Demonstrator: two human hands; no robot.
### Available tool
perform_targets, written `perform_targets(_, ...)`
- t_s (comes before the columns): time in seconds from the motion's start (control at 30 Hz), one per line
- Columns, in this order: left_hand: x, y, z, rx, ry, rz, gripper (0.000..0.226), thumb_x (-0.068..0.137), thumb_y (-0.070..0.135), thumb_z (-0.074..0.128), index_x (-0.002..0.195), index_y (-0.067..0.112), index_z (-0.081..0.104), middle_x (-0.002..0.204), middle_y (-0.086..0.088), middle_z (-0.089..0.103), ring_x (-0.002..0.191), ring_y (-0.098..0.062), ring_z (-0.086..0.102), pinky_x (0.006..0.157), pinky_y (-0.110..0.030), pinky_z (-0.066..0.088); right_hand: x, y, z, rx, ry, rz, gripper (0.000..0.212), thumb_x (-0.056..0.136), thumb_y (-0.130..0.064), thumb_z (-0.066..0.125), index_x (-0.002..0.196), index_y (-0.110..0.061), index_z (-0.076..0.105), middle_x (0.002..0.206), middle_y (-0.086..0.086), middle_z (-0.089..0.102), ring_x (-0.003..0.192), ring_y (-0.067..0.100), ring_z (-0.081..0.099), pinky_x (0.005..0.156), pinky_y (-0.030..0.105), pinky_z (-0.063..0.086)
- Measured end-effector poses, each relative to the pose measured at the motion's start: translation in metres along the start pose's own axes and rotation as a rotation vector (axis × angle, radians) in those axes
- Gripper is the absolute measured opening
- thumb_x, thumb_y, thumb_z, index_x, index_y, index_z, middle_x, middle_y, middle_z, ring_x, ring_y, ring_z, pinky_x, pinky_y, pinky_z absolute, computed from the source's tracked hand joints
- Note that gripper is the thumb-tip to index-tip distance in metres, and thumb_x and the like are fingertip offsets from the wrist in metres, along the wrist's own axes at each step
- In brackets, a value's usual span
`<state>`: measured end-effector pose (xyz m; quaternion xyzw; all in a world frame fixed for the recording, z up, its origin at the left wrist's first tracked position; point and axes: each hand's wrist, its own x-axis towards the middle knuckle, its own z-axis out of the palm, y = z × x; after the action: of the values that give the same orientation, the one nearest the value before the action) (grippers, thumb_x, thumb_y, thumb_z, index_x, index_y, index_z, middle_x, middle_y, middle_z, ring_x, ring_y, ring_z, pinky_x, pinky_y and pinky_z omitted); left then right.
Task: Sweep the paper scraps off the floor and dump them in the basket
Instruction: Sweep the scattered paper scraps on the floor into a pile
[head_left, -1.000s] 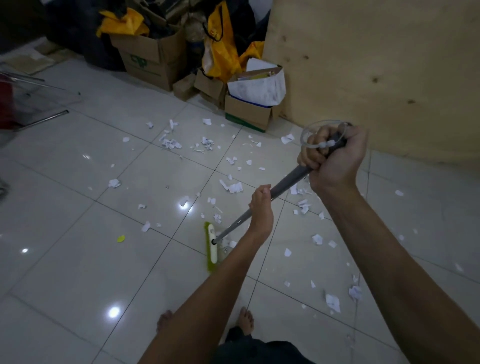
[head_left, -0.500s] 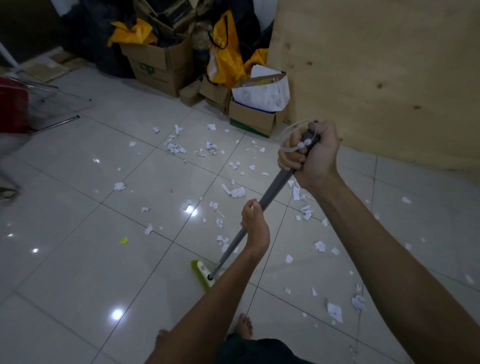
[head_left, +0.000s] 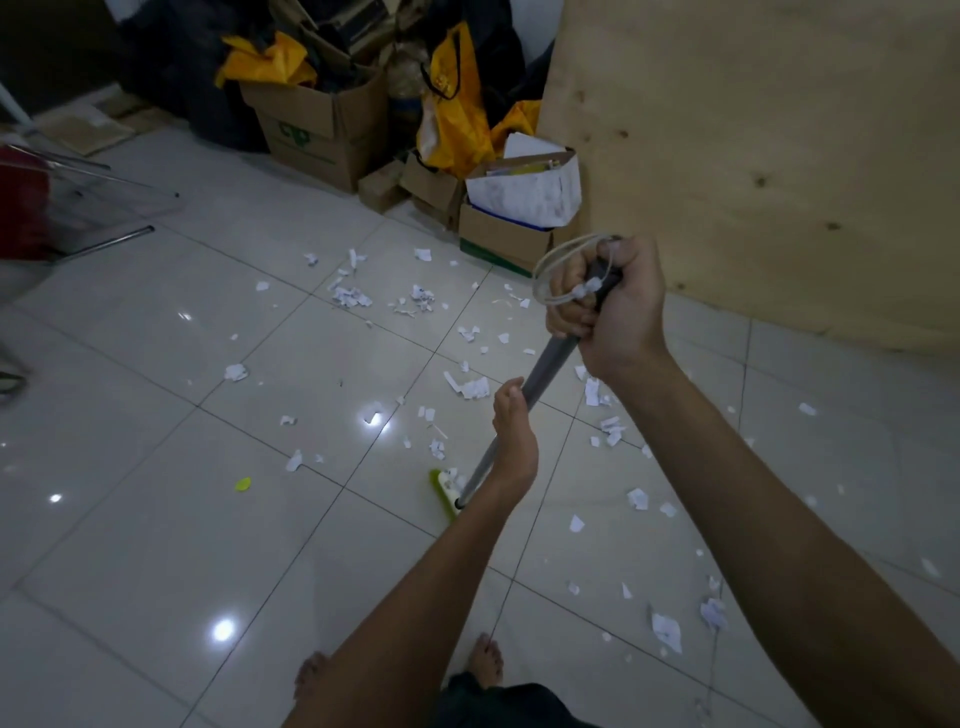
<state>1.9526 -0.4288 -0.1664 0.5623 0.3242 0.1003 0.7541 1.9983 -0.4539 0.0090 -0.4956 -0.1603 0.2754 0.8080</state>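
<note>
Head view: a person stands barefoot on a glossy pale tiled floor (head_left: 156, 545), both bare hands on a broom (head_left: 524, 405). The broom has a straight grey handle, darker and thicker at its upper part, thinner and lighter lower down, ending in a lime-green head with a white top (head_left: 445, 493) that rests on the tiles. A loop of pale cord (head_left: 558, 270) hangs from the top of the handle. The handle's long axis runs diagonally, from the upper end near the plywood board (head_left: 753, 156) down and leftward to the head, which lies just ahead of the person's feet and points roughly across the handle.

The right hand (head_left: 613, 306) has its grip clenched around the top of the handle, the cord loop lying over its fingers. The left hand (head_left: 514, 441) is wrapped around the handle lower down, close above the head.

White paper scraps (head_left: 353, 297) are strewn over the tiles ahead of and to the right of the broom head, a few touching it; a small yellow-green scrap (head_left: 242, 484) lies apart on the left.

Against the far wall stand cardboard boxes (head_left: 317, 130) and yellow bags (head_left: 452, 114). The large box bears green lettering, partly readable as "CP"; the rest is too dim to read. A smaller box (head_left: 504, 239) holds a white paper-lined container.
</note>
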Motion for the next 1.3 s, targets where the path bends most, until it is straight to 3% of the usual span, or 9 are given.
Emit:
perform_targets(0.17,-0.011,0.020,-0.046,0.012,-0.040,-0.032,0.042,0.101,0.040,0.014,0.135,0.027,0.037,0.122,0.008,0.033,0.113,-0.004,0.027,0.102,-0.025,0.021,0.002,0.017,0.051,-0.039,-0.032,0.003,0.038,0.071,-0.026,0.029,0.037,-0.020,0.046,0.035,-0.007,0.030,0.033,0.006,0.018,0.039,0.010,0.015)
perform_targets(0.3,-0.017,0.040,-0.094,0.017,-0.071,-0.072,0.049,0.101,0.041,0.012,0.141,0.020,0.031,0.120,0.008,0.029,0.112,-0.004,0.023,0.100,-0.025,0.020,0.003,0.029,0.099,-0.048,-0.042,-0.011,0.039,0.071,-0.027,0.029,0.037,-0.019,0.045,0.036,-0.006,0.030,0.033,0.006,0.019,0.038,0.010,0.018)
perform_targets(0.43,-0.024,0.058,-0.138,0.034,-0.099,-0.043,0.024,0.101,0.040,0.012,0.108,0.040,0.035,0.116,0.006,0.031,0.109,-0.009,0.028,0.094,-0.026,0.023,0.003,0.039,0.140,-0.026,-0.058,-0.028,0.038,0.072,-0.028,0.030,0.039,-0.017,0.044,0.036,-0.006,0.030,0.033,0.006,0.019,0.038,0.011,0.018)
perform_targets(0.6,-0.014,0.064,-0.217,0.137,-0.100,0.092,0.028,0.101,0.039,0.012,0.116,0.034,0.035,0.121,0.003,0.040,0.113,-0.011,0.035,0.094,-0.026,0.025,0.013,0.067,0.198,0.024,-0.033,-0.050,0.037,0.072,-0.029,0.031,0.039,-0.016,0.042,0.037,-0.006,0.028,0.034,0.007,0.018,0.038,0.011,0.017)
perform_targets(0.77,0.000,0.069,-0.279,0.145,0.010,0.179,0.026,0.103,0.028,0.018,0.112,0.024,0.043,0.113,-0.002,0.046,0.106,-0.013,0.041,0.084,-0.019,0.032,0.026,0.099,0.242,0.105,0.006,-0.061,0.037,0.072,-0.030,0.034,0.038,-0.016,0.043,0.036,-0.006,0.027,0.032,0.008,0.017,0.040,0.017,0.012)
perform_targets(0.83,0.007,0.067,-0.304,0.156,0.052,0.197,0.028,0.100,0.037,0.020,0.110,0.027,0.043,0.113,0.000,0.047,0.107,-0.013,0.041,0.090,-0.024,0.030,0.031,0.114,0.258,0.134,0.016,-0.068,0.037,0.072,-0.030,0.037,0.038,-0.019,0.045,0.035,-0.007,0.029,0.032,0.008,0.017,0.041,0.020,0.010)
perform_targets(0.97,0.026,0.064,-0.353,0.207,0.132,0.233,0.055,0.077,0.062,0.017,0.110,0.030,0.044,0.116,-0.001,0.048,0.109,-0.015,0.042,0.097,-0.032,0.034,0.046,0.144,0.287,0.190,0.037,-0.047,0.038,0.072,-0.031,0.032,0.038,-0.019,0.045,0.036,-0.006,0.032,0.031,0.008,0.019,0.043,0.023,0.009)
perform_targets(1.17,0.058,0.077,-0.419,0.295,0.193,0.274,0.044,0.088,0.043,0.016,0.111,0.020,0.045,0.108,-0.004,0.048,0.105,-0.020,0.045,0.097,-0.038,0.037,0.086,0.185,0.329,0.243,0.004,-0.003,0.037,0.071,-0.031,0.033,0.038,-0.019,0.047,0.037,-0.005,0.035,0.031,0.008,0.022,0.039,0.018,0.014)
perform_targets(1.3,0.089,0.084,-0.456,0.306,0.255,0.287,0.037,0.086,0.052,0.017,0.098,0.034,0.046,0.100,0.001,0.050,0.100,-0.019,0.046,0.090,-0.034,0.038,0.120,0.212,0.356,0.246,0.008,0.017,0.032,0.071,-0.030,0.034,0.045,-0.015,0.046,0.038,-0.004,0.035,0.031,0.008,0.023,0.038,0.017,0.018)
